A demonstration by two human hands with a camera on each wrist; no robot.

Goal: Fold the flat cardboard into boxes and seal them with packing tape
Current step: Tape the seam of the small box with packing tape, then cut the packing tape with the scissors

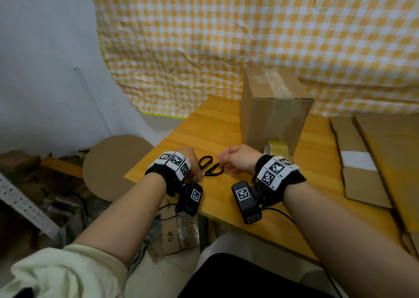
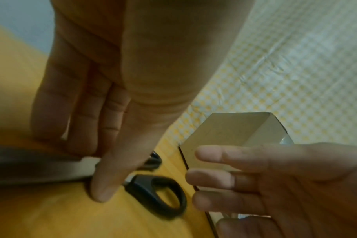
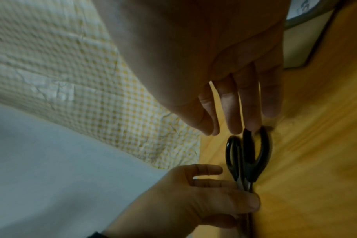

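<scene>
Black-handled scissors [image 1: 212,166] lie on the wooden table [image 1: 226,125] between my hands. My left hand [image 1: 196,171] pinches the blades [image 2: 41,169] between thumb and straight fingers, near the pivot. My right hand [image 1: 223,161] reaches in from the right with its fingers extended, and a fingertip [image 3: 253,127] touches the handle loops [image 3: 248,153]. Behind the hands a folded cardboard box [image 1: 272,107] stands upright with tape along its top seam. A roll of clear packing tape [image 1: 277,148] leans against its base. Flat cardboard sheets [image 1: 362,161] lie at the right.
A yellow checked cloth [image 1: 226,37] hangs behind the table. Left of the table are a round cardboard disc [image 1: 113,166] and floor clutter [image 1: 34,184]. A taped box marked 5# [image 1: 179,234] sits under the table's front edge. The table's left corner [image 1: 127,177] is beside my left wrist.
</scene>
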